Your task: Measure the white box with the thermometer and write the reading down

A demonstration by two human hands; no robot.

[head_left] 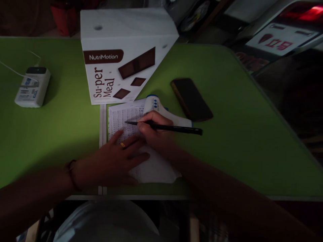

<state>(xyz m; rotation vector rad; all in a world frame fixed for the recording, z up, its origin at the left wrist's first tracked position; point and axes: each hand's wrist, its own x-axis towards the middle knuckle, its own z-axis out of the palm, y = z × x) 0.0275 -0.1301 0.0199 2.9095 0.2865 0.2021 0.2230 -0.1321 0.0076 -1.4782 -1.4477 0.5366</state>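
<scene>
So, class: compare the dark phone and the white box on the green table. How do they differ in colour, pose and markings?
The white box stands upright, while the phone lies flat. The box is pale with brown print reading NutriMotion; the phone is dark with no markings visible. The box is far bulkier; the phone is thin. Both rest on the green table, beyond the right hand holding the pen.

Slim black pen (166, 127), lying nearly level, tip pointing left onto print, cap end jutting right over green tabletop. White printed paper sheet (121, 119), covered in dense small rows, flat at table's near edge, lower part crumpled.
</scene>
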